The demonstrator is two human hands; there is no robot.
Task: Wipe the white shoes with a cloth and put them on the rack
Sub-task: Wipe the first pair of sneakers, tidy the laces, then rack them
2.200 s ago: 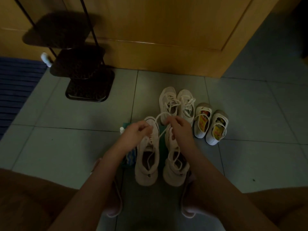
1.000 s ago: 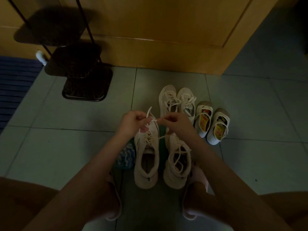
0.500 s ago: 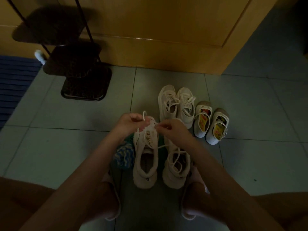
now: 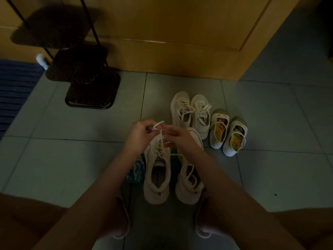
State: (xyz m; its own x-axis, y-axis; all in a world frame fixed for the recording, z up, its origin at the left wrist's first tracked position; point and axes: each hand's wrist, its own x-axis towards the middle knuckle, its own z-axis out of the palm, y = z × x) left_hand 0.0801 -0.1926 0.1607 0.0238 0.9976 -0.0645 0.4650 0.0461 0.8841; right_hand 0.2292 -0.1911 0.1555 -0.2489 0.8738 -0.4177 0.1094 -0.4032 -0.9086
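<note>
The near pair of white shoes (image 4: 156,175) stands side by side on the floor (image 4: 72,159), toes pointing away from the person, between the person's feet and a second pair. Above the toe end of the left-side shoe, both hands work its lace (image 4: 158,124). The left hand (image 4: 139,136) has its fingers (image 4: 149,126) curled, pinching a raised loop of the lace. The right hand (image 4: 182,139) meets it from the other side, its fingers (image 4: 171,131) pinched on the same lace where the loop crosses. The right-side shoe lies partly under the right forearm, its lace loose across the opening.

A blue-and-white cloth (image 4: 136,171) lies on the floor touching the left-side shoe's outer edge. Beyond the hands stands another white laced pair (image 4: 191,114), and just to its right a small slip-on pair (image 4: 228,132) with yellow insoles. The black rack (image 4: 90,87) stands well apart at the upper left, against a wooden door (image 4: 171,33), with a blue mat (image 4: 14,87) at the left edge.
</note>
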